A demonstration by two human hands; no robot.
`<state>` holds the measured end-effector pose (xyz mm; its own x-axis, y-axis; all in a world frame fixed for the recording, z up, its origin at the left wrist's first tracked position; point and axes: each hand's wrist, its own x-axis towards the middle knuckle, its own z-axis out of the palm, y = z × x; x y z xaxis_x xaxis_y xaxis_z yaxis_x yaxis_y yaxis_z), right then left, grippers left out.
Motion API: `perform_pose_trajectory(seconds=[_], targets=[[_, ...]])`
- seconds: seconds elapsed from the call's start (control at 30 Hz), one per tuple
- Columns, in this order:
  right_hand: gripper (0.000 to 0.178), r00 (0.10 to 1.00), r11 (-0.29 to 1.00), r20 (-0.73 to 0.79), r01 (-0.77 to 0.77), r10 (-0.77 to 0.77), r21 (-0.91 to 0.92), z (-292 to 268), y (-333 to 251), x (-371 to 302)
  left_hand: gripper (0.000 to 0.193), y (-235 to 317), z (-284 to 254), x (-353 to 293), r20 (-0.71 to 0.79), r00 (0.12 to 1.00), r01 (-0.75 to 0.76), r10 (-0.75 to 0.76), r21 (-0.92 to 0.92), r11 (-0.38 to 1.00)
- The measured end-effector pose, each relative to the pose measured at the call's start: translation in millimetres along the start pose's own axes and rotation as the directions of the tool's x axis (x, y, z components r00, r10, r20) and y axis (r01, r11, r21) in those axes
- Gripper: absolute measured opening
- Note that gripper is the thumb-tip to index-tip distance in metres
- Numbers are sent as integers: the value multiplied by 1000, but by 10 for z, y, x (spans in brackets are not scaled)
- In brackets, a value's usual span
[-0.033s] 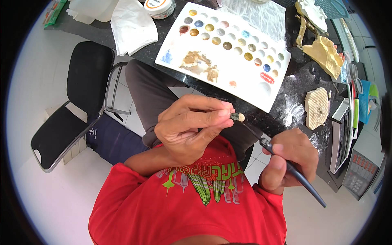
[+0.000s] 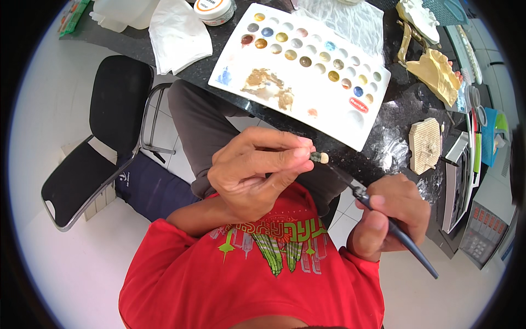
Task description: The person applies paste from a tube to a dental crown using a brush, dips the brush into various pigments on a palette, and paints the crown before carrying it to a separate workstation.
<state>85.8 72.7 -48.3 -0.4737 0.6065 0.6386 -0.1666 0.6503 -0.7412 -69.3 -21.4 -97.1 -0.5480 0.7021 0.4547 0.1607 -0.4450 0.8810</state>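
Between the fingertips and thumb of my left hand [image 2: 255,172] is pinched a short dark green stub [image 2: 315,157]. A small cream piece like a tooth crown [image 2: 325,158] sits on its right end. My right hand [image 2: 394,211] grips a slim brush [image 2: 415,250] with a dark blue-grey handle, held like a pen. Its fine dark tip points up and left toward the crown and is slightly blurred; a small gap seems to lie between them. Both hands are in front of my red shirt, just off the table's near edge.
Beyond my hands, a white paint palette [image 2: 329,118] with several coloured wells lies on the black speckled table [image 2: 402,112]. At right are a beige honeycomb tray [image 2: 424,145] and a yellowish plaster model [image 2: 435,77]. White tissue [image 2: 178,38] and a lidded jar [image 2: 215,11] lie far left; a black chair [image 2: 120,101] stands left.
My right hand has shifted a little to the right, drawing the brush tip slightly away from the crown. My left hand stays where it was.
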Motion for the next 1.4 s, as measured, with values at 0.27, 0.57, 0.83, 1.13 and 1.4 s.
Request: perform_pose_trajectory(seconds=[0.27, 0.57, 0.83, 1.13, 1.4], targets=[[28, 1000, 998, 19, 13, -12, -60, -63, -5, 40, 34, 9, -90, 167, 152, 960, -271, 237, 270, 924], [34, 991, 988, 134, 47, -27, -144, 13, -29, 119, 39, 0, -121, 140, 238, 942, -310, 238, 337, 889], [30, 988, 984, 158, 31, -3, -173, 25, -37, 142, 36, -14, -94, 141, 214, 944, -312, 251, 330, 891], [34, 986, 984, 165, 35, -6, -173, -2, -45, 113, 37, -92, -63, 161, 95, 936, -353, 340, 248, 902], [37, 994, 991, 105, 51, -38, -121, -17, -53, 52, 33, -23, -76, 177, 53, 961, -276, 272, 270, 923]])
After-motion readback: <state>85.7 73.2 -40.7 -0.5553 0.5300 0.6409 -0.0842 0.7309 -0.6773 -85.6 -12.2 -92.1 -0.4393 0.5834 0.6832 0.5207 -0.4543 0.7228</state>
